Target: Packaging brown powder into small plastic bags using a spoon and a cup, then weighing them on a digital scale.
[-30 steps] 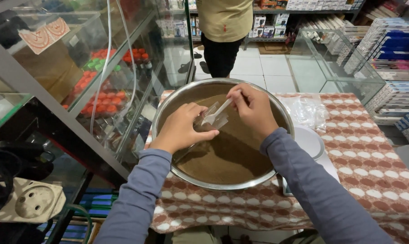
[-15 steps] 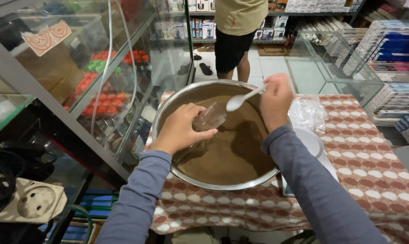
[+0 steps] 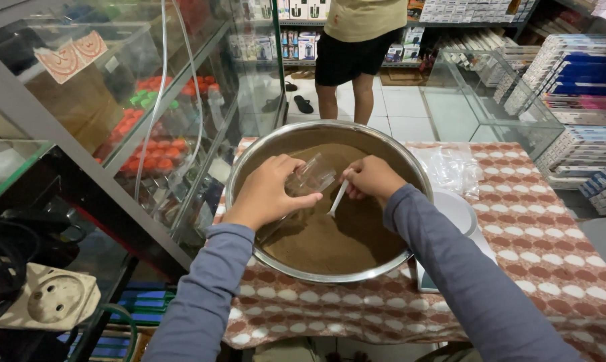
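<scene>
A large steel bowl [image 3: 249,157] holds brown powder [image 3: 329,241] on a table with a red and white patterned cloth [image 3: 557,228]. My left hand [image 3: 266,191] holds a small clear plastic bag [image 3: 311,177] over the powder. My right hand [image 3: 370,177] grips a white spoon [image 3: 338,199], its tip angled down into the powder just right of the bag. Both hands are inside the bowl's rim.
A white plate [image 3: 458,209] and a pile of clear bags [image 3: 450,167] lie right of the bowl. A glass display case [image 3: 149,100] stands at left, another glass case [image 3: 490,100] at back right. A person in black shorts [image 3: 346,57] stands beyond the table.
My right hand has come down from above the bowl's far rim, bringing the spoon into the powder. The left hand and bag stay almost where they were.
</scene>
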